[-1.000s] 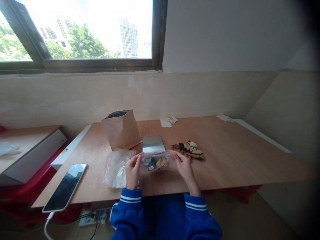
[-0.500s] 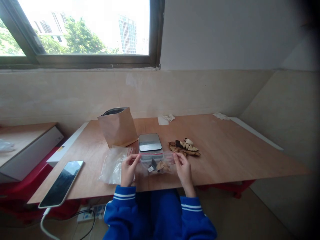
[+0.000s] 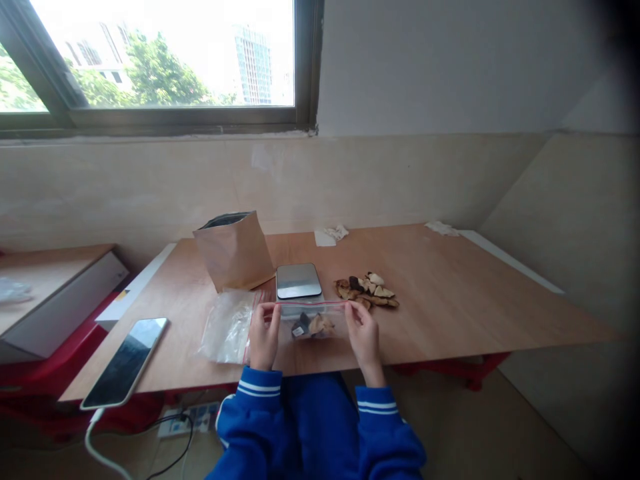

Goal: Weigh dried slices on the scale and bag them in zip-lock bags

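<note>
A clear zip-lock bag (image 3: pixel 337 313) with a red seal line is stretched between my two hands above the table's front part. My left hand (image 3: pixel 265 337) pinches its left top corner, and my right hand (image 3: pixel 364 332) pinches the right one. Dried brown and dark pieces (image 3: pixel 320 325) with a small white label or packet lie in the bag. Just behind it is a flat scale (image 3: pixel 299 281) with a silver top. To the right of the scale sits a pile of dried brown and cream slices (image 3: pixel 367 290). Clear empty-looking zip-lock bags (image 3: pixel 225 330) lie beside my left hand.
An open brown kraft pouch (image 3: pixel 233 252) stands at the back left of the wooden table (image 3: pixel 450 293). A phone (image 3: pixel 125 363) with a white cable (image 3: pixel 95 440) lies at the front left edge. White paper scraps (image 3: pixel 327 237) lie near the wall.
My left hand has shifted a little to the right, its fingers now more upright at the bag's corner. The seal line still spans both hands. The camera view has shifted slightly.
</note>
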A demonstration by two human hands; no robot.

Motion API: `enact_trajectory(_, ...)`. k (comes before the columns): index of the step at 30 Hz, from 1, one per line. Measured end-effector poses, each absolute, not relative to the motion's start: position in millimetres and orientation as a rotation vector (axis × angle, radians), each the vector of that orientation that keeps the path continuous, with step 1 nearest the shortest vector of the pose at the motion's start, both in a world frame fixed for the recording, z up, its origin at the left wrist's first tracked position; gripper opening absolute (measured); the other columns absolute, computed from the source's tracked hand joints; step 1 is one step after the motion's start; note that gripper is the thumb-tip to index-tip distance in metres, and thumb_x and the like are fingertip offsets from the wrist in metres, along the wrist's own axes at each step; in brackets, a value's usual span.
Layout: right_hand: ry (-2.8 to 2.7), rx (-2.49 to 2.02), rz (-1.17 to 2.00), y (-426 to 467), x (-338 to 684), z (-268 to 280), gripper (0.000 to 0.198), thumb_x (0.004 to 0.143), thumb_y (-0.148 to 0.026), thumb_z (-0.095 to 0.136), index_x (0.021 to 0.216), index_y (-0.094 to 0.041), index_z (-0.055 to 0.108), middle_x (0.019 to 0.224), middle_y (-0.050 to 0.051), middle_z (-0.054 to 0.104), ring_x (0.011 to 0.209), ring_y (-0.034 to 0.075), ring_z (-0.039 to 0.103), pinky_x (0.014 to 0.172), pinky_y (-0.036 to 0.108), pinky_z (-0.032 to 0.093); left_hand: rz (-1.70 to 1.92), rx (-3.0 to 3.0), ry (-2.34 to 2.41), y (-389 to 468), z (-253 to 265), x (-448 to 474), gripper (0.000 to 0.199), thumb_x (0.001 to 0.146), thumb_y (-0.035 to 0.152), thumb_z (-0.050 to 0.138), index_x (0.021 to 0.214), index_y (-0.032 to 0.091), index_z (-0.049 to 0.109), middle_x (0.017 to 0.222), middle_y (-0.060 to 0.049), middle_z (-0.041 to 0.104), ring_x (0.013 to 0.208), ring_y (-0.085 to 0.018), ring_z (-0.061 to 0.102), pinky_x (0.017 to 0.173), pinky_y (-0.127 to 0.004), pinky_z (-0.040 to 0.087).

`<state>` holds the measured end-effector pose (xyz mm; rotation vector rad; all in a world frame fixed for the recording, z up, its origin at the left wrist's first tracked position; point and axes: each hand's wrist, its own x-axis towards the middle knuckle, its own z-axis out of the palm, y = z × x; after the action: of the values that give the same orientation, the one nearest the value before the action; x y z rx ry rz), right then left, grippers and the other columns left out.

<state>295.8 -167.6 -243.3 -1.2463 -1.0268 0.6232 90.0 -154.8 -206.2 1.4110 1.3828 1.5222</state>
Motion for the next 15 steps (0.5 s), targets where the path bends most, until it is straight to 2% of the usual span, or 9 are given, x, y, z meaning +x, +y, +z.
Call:
enact_trajectory(4, -1.024, -1.255, 0.59, -165.9, 291.5, -243.8, 0.04, 0.083, -0.054, 0.05, 0.09, -0.017, 0.063, 0.09, 0.011, 0.071, 0.086, 0.023, 0.067, 0.083, 0.038, 0.051, 1.579, 1.393, 1.415, -152.9, -210.2, 92.2, 0.027, 0.08, 0.044, 0.061, 0.085, 0.018, 0.061, 0.085, -0.006, 0.064, 0.083, -0.021, 0.06, 0.079, -0.033, 0.045)
enact_trajectory(8, -0.998, -1.202, 0.703, -161.9, 289.3, -239.4, 0.039, 0.083, -0.056, 0.049, 0.091, -0.019, 0.06, 0.089, 0.01, 0.071, 0.085, 0.023, 0.066, 0.081, 0.038, 0.051, 1.54, 1.287, 1.229, -146.7, -211.1, 91.0, 0.027, 0.08, 0.045, 0.059, 0.086, 0.018, 0.06, 0.081, -0.003, 0.064, 0.082, -0.019, 0.061, 0.079, -0.032, 0.046)
enact_trajectory(12, -0.987, -1.133, 0.843, -157.9, 285.7, -239.1, 0.039, 0.077, -0.054, 0.06, 0.094, -0.018, 0.059, 0.092, 0.008, 0.07, 0.089, 0.022, 0.066, 0.082, 0.036, 0.051, 1.486, 1.165, 1.093, -141.9, -215.3, 89.9, 0.03, 0.072, 0.043, 0.069, 0.087, 0.018, 0.06, 0.087, -0.003, 0.065, 0.085, -0.018, 0.061, 0.081, -0.03, 0.047)
enact_trajectory(15, -0.959, -1.114, 0.936, -155.6, 282.7, -244.3, 0.041, 0.073, -0.052, 0.066, 0.095, -0.017, 0.061, 0.089, 0.006, 0.07, 0.086, 0.021, 0.066, 0.081, 0.034, 0.051, 1.471, 1.167, 1.079, -142.6, -221.0, 89.4, 0.028, 0.07, 0.041, 0.071, 0.082, 0.017, 0.063, 0.083, -0.003, 0.066, 0.081, -0.017, 0.061, 0.078, -0.028, 0.047)
